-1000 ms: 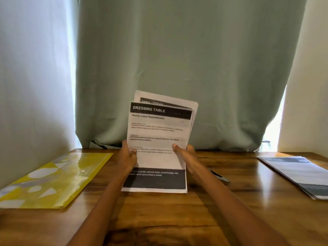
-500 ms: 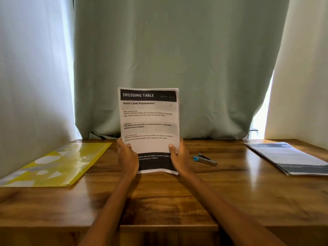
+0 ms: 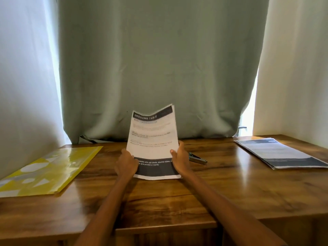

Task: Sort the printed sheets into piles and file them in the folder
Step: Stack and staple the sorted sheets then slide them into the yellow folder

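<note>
On wood table (image 3: 230,189): 1 sheet stack (image 3: 152,139) w/ both hands' fingers clamped on sides, left hand (image 3: 126,164), right hand (image 3: 179,159); 1 yellow folder (image 3: 51,171), 1 side pile (image 3: 282,152), 1 stapler (image 3: 197,158).

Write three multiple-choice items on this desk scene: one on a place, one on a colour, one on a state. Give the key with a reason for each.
1. Where does the folder lie?
A. At the left of the desk
B. Under the held sheets
C. On the pile at the right

2. What is the folder's main colour?
A. Red
B. Yellow
C. Black

3. How are the held sheets kept?
A. Flat on the desk, untouched
B. Gripped by one hand only
C. Gripped by both hands, raised off the desk

Key: 1 A, it lies near the desk's left edge, apart from the pile at the right. 2 B, yellow with pale shapes. 3 C, the left hand and right hand hold the side edges, the top curling back.
</note>
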